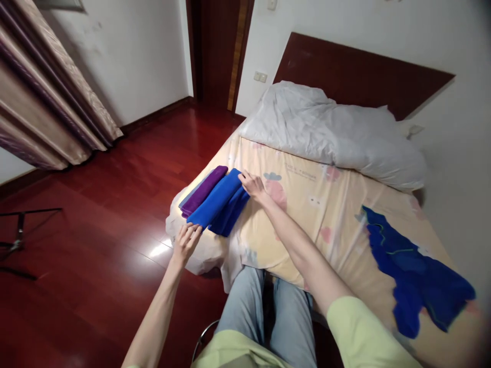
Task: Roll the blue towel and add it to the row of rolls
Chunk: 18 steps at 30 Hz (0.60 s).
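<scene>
Indoors, printed bedsheet [303,197] (yellow) under folded cloths [217,197], red floor [115,204]

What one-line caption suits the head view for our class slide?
Left hand and right hand hold opposite ends of a folded blue cloth beside a purple cloth on the bed.

cloths [215,197] left, another cloth [406,266] right, on the bed [341,245]

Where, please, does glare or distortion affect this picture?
In the head view, bright glare whitens the floor by the bed; the headboard looks stretched, the right corners darken, and the left hand and right hand look reasonably sharp.
</scene>
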### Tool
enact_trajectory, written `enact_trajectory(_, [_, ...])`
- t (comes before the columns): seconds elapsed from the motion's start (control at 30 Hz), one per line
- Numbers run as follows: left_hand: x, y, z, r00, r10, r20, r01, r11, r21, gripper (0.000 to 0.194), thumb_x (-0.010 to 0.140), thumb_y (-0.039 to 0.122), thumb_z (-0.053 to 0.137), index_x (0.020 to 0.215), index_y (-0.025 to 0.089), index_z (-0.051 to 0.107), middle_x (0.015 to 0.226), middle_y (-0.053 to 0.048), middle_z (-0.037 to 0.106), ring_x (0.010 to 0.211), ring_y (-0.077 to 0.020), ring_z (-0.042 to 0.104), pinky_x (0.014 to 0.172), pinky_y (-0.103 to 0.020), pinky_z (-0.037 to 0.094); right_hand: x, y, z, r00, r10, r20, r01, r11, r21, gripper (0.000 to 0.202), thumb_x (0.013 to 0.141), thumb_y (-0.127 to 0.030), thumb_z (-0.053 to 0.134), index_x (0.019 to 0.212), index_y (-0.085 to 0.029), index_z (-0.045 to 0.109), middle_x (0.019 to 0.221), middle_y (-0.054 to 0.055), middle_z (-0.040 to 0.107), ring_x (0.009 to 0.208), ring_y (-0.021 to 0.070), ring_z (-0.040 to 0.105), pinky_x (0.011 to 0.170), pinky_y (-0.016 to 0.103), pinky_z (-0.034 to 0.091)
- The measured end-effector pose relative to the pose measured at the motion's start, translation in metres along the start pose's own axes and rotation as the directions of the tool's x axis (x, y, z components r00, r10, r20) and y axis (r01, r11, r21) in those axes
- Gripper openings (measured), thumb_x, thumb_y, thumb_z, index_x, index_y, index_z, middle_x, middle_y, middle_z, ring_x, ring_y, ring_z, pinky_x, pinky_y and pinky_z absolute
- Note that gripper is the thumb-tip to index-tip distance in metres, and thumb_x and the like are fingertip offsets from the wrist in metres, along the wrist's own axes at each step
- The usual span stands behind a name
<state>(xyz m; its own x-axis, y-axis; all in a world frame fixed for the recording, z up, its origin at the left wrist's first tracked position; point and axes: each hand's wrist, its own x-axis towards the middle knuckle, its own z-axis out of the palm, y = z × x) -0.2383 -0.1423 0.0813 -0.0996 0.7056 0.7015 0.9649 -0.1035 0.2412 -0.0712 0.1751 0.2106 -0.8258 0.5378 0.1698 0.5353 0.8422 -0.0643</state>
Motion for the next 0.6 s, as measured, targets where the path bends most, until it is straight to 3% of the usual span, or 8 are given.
enact_trajectory(0.17, [0.007,-0.036,0.002,0.999,-0.043,-0.007,0.043,0.995,0.087,0.020,0.098,0.021,0.053,0.110,0.022,0.069,0.099,-0.011,0.073,0.091,-0.0240,0.067,0.085,-0.043,0.055,0.061,-0.043,0.026,0.995,0.088,-0.040,-0.087,0.996,0.022,0.036,0.103,-0.007,0.029,0.119,-0.021,0.058,0.132,0.014,0.057,0.098,0.0212,0.065,0.083,0.033,0.046])
enact_trajectory(0.37, [0.015,-0.059,0.023,0.998,0.047,0.037,-0.051,0.994,0.097,0.031,0.097,0.016,0.050,0.121,0.022,0.067,0.097,-0.012,0.071,0.087,-0.0243,0.065,0.080,-0.040,0.054,0.092,-0.041,0.054,0.989,0.145,-0.004,-0.143,0.977,0.160,0.038,0.100,-0.007,0.033,0.118,-0.021,0.063,0.129,0.014,0.061,0.102,0.0239,0.066,0.091,0.039,0.049])
enact_trajectory(0.5, [0.029,-0.056,0.035,0.993,0.036,0.113,-0.047,0.994,0.097,0.035,0.096,0.013,0.047,0.125,0.020,0.066,0.095,-0.013,0.069,0.088,-0.0263,0.064,0.079,-0.041,0.054,0.074,-0.028,0.074,0.978,0.204,0.034,-0.203,0.918,0.342,0.039,0.096,-0.008,0.040,0.120,-0.019,0.068,0.134,0.014,0.063,0.117,0.0289,0.062,0.103,0.047,0.047])
enact_trajectory(0.6, [0.029,-0.040,0.036,0.991,-0.056,0.118,0.046,0.995,0.083,0.040,0.097,0.015,0.046,0.134,0.020,0.060,0.110,-0.016,0.068,0.102,-0.0289,0.064,0.089,-0.046,0.053,0.015,-0.024,0.083,0.964,0.247,-0.095,-0.178,0.871,0.459,0.049,0.092,-0.006,0.039,0.133,-0.019,0.064,0.145,0.012,0.057,0.137,0.0275,0.050,0.117,0.051,0.038])
